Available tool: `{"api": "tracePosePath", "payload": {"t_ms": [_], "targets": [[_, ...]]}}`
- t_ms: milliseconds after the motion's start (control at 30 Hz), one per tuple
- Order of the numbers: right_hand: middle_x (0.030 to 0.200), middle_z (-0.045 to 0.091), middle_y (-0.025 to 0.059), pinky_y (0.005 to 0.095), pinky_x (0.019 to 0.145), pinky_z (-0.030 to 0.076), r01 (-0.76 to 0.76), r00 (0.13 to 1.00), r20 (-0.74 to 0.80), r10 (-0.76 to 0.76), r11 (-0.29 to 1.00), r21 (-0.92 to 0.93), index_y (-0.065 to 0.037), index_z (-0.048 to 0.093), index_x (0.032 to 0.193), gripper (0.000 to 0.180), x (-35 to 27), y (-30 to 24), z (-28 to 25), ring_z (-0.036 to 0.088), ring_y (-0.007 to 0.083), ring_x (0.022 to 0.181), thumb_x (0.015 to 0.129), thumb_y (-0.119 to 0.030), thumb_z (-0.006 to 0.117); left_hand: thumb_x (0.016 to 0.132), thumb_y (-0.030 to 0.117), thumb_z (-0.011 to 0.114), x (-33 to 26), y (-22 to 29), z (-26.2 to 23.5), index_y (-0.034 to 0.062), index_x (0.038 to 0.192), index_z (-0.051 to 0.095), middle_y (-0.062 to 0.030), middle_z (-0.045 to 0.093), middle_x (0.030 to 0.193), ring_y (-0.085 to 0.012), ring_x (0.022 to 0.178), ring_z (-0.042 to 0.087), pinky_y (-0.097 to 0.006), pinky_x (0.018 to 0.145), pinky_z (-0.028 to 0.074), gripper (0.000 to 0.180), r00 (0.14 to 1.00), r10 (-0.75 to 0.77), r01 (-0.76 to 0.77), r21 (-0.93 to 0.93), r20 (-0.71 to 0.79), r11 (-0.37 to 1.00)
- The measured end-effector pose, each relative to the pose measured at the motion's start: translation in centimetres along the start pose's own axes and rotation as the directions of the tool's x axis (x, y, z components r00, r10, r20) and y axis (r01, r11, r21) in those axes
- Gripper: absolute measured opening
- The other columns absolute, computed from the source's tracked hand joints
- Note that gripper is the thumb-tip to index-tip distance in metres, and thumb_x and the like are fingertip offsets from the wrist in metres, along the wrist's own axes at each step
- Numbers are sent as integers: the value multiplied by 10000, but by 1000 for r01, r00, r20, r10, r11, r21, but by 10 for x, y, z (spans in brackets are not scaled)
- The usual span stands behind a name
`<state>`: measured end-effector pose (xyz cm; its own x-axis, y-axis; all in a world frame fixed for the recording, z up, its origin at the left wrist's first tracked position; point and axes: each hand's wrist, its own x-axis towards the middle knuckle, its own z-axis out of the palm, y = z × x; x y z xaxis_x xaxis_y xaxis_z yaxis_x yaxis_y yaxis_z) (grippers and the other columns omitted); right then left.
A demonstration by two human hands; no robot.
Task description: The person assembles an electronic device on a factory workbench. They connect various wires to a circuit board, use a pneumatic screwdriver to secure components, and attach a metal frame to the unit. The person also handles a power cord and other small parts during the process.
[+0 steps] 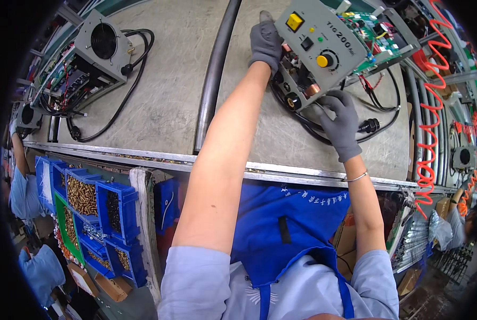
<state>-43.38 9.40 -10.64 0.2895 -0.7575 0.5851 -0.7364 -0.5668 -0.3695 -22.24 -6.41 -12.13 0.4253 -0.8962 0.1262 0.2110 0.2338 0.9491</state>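
An uncased welding machine (334, 58) stands tilted at the far right of the bench, its grey front panel carrying a yellow rocker switch (294, 22) and a yellow-capped knob (323, 61). In a grey glove, my left hand (266, 41) is closed on the panel's left edge. My right hand (338, 120), gloved too, has its fingers curled together at the panel's lower corner; what lies between the fingertips is hidden. Beside them are a black round socket (293, 101) and copper-coloured parts (312, 90). Green circuit boards (374, 40) show behind the panel.
A black cable with a plug (369, 126) loops around the machine. Another open machine (99, 48) with its cable stands at left, beyond a dark bar (215, 80). Blue bins (82, 194) of screws hang below the bench. A coiled red hose (433, 106) dangles at right. Other people work on both sides.
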Motion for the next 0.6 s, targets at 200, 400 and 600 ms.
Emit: {"api": "tracePosePath", "payload": {"t_ms": [200, 400, 600], "targets": [[842, 618, -7, 228, 658, 442, -510, 857, 365, 365, 704, 493, 0, 645, 973, 219, -8, 27, -20, 509, 60, 742, 822, -129, 739, 1003, 550, 309, -35, 26, -4, 3, 701, 632, -73, 595, 603, -188, 539, 553, -330, 555, 451, 703, 997, -64, 67, -106, 38, 992], [969, 686, 49, 260, 786, 489, -610, 763, 538, 360, 676, 413, 27, 647, 1073, 256, -42, 36, -86, 601, 92, 873, 860, -106, 701, 1005, 511, 362, -131, 40, -10, -4, 762, 616, -61, 596, 669, -153, 651, 548, -324, 620, 454, 624, 992, -85, 86, -10, 92, 996], [1010, 706, 112, 336, 816, 503, -324, 842, 444, 307, 945, -37, 3, 660, 1071, 288, -86, 60, -136, 653, 190, 923, 820, -126, 716, 1015, 409, 422, -222, 69, 1, 14, 970, 614, -117, 630, 751, -189, 709, 603, -346, 663, 483, 442, 985, 18, -27, 52, 172, 998]]}}
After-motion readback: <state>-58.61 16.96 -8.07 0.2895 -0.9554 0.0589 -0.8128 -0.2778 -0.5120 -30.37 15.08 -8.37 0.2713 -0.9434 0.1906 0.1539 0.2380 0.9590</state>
